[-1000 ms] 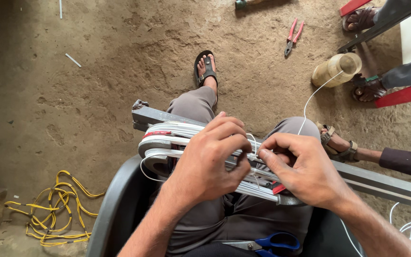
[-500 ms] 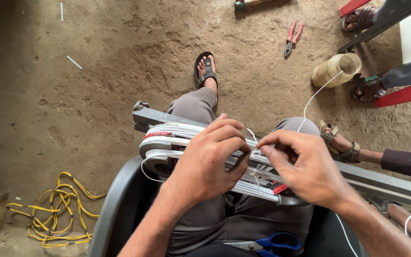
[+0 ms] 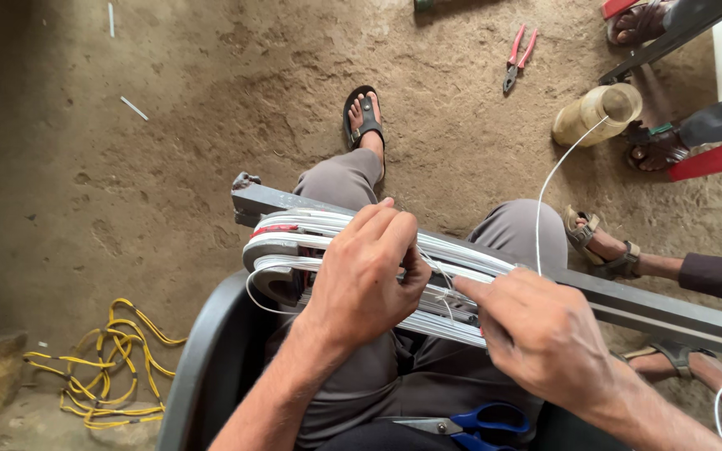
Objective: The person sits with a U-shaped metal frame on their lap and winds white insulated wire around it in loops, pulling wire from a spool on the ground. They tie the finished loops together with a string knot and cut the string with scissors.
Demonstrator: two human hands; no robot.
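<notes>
A long grey metal bar (image 3: 653, 313) lies across my lap, with flat loops of white wire (image 3: 294, 242) bundled along it. My left hand (image 3: 365, 280) grips the middle of the white wire bundle, fingers curled over it. Beside it, my right hand (image 3: 545, 330) pinches a thin white thread (image 3: 549, 188) at the bundle. The thread runs up to a beige spool (image 3: 597, 114) lying on the dirt floor.
Blue-handled scissors (image 3: 470, 422) rest on my lap. Red pliers (image 3: 518, 57) lie on the ground ahead. A tangle of yellow wire (image 3: 106, 376) sits at lower left. Other people's sandalled feet (image 3: 599, 242) are on the right. I sit in a grey plastic chair (image 3: 206, 367).
My right hand has slid slightly lower and to the right along the bundle, tightening the thread. My left hand keeps its grip in the same place.
</notes>
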